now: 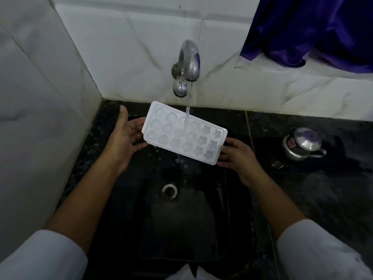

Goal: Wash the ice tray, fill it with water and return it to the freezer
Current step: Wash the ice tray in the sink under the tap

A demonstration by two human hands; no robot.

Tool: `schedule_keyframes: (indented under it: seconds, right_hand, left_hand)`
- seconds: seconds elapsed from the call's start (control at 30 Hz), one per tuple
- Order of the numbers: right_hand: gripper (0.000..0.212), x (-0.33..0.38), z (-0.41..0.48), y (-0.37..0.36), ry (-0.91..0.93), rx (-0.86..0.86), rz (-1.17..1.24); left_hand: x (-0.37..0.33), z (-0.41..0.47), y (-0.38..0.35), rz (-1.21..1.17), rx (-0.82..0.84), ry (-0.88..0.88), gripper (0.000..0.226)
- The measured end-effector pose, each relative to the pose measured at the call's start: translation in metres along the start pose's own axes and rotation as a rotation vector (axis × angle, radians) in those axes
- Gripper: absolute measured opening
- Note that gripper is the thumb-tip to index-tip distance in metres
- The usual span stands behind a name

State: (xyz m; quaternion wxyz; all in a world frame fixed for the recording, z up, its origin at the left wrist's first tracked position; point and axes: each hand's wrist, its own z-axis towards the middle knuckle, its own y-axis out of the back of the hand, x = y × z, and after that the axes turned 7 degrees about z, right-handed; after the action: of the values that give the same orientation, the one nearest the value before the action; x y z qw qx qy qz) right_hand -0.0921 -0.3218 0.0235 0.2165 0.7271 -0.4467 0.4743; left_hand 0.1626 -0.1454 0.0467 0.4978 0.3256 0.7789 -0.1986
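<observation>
A white plastic ice tray [181, 134] with round and star-shaped cells hangs tilted over the black sink [181, 229], cells facing up. Water runs from the steel wall tap [188, 63] in a thin stream [187, 110] onto the tray's middle and drips off its lower edge. My left hand [125, 136] supports the tray's left end on straight fingers, with the thumb spread away from it. My right hand [240, 156] grips the tray's right end with curled fingers.
The sink's drain [169, 190] lies below the tray. A small lidded metal pot [302, 144] stands on the dark countertop [323, 199] to the right. Purple cloth [312, 31] lies on a ledge at the back right. Tiled walls close in the left side and the back.
</observation>
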Motion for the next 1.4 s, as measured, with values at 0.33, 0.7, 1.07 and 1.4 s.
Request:
schedule_keyframes:
  seconds: [0.33,0.7,1.07,1.4]
  right_hand:
    - [0.022,-0.020,-0.004,-0.053,-0.137,0.193,-0.128]
    - [0.014,0.042,-0.010,-0.049,0.091,0.170,-0.227]
    - [0.016,0.081,-0.014,-0.006,0.206,0.067,-0.188]
    - [0.018,0.040,0.030,-0.012,0.003,0.059,-0.318]
  left_hand:
    - [0.044,-0.018,0.051,-0.060,-0.158,0.129,0.091]
    - [0.102,-0.003,0.007,-0.247,-0.020,0.428,0.049]
    - [0.094,0.003,-0.058,-0.516,0.158,0.456,0.031]
    - [0.060,0.005,-0.005,-0.236,-0.095,0.012,0.020]
